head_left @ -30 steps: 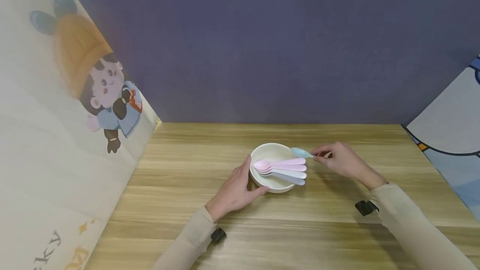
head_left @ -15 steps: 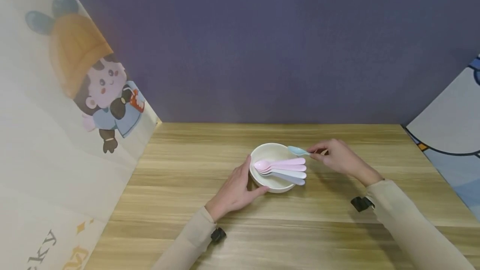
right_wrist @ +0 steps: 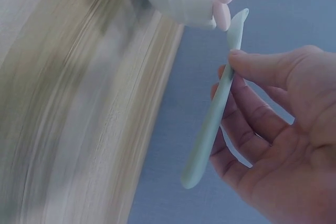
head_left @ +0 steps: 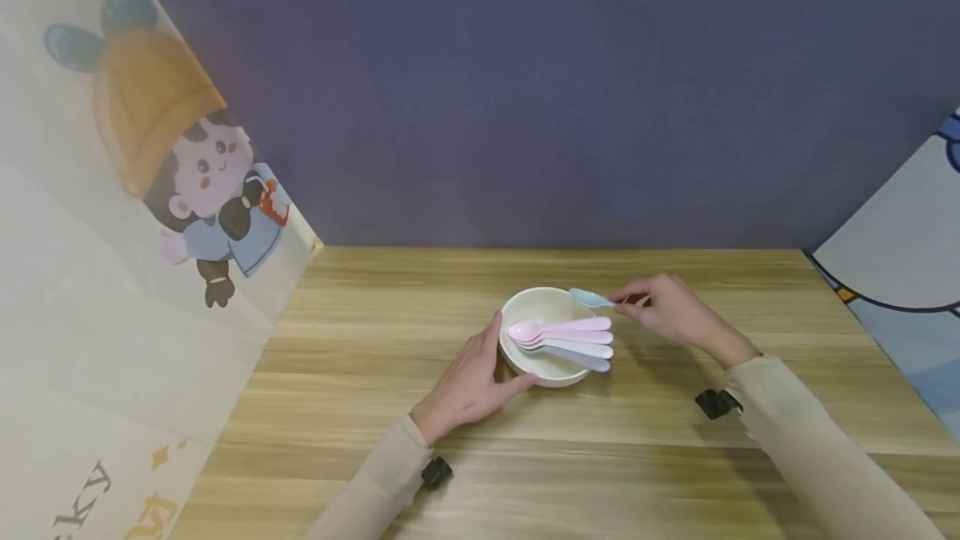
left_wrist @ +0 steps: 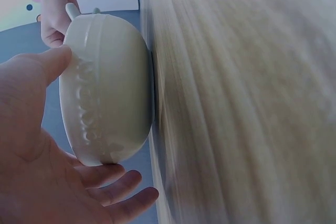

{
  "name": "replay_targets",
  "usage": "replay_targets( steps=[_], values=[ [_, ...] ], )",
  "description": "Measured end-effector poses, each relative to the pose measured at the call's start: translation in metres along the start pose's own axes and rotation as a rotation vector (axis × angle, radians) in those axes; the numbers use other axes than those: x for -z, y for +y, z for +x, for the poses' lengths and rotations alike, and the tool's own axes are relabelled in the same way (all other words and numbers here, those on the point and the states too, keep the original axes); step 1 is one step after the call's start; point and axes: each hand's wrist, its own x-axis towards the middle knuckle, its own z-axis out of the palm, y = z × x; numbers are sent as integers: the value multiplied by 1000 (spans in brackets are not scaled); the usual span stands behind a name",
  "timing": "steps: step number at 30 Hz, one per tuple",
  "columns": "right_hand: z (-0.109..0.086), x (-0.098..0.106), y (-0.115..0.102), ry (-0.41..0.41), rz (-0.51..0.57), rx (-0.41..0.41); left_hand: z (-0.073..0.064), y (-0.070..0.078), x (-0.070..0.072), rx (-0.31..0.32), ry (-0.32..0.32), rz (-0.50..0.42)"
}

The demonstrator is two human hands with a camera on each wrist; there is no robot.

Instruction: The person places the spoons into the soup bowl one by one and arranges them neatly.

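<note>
A cream bowl (head_left: pixel 542 303) stands on the wooden table, with relief marks on its outer wall in the left wrist view. Inside it lie several spoons, pink spoons (head_left: pixel 573 324), a white spoon (head_left: pixel 592 349) and a grey spoon (head_left: pixel 588 359), handles jutting over the right rim. My left hand (head_left: pixel 468 377) holds the bowl's left side, thumb at the near rim and fingers round the far side. My right hand (head_left: pixel 671 309) pinches a light blue spoon (right_wrist: pixel 212 114) between thumb and fingers. That spoon's head is over the bowl's far right rim; whether it touches cannot be told.
The wooden table (head_left: pixel 360 407) meets a dark blue panel (head_left: pixel 525 107) at the back. A pale panel with a cartoon figure (head_left: pixel 217 165) rises at the left, and another printed panel (head_left: pixel 892 248) at the right.
My right hand has moved a little to the left and away from me, bringing the light blue spoon's head over the bowl's rim. The left hand and bowl have stayed put.
</note>
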Motion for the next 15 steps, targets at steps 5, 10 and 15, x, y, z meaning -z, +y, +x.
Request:
replay_targets(
  steps=[5, 10, 15],
  values=[
    [3, 0, -4, 7, 9, 23, -1, 0, 0, 6, 1, -1],
    [5, -1, -6, 12, 9, 34, -2, -1, 1, 2, 5, -4],
    [7, -3, -11, 16, 15, 41, -3, -3, 2, -1, 8, -2]
  ],
)
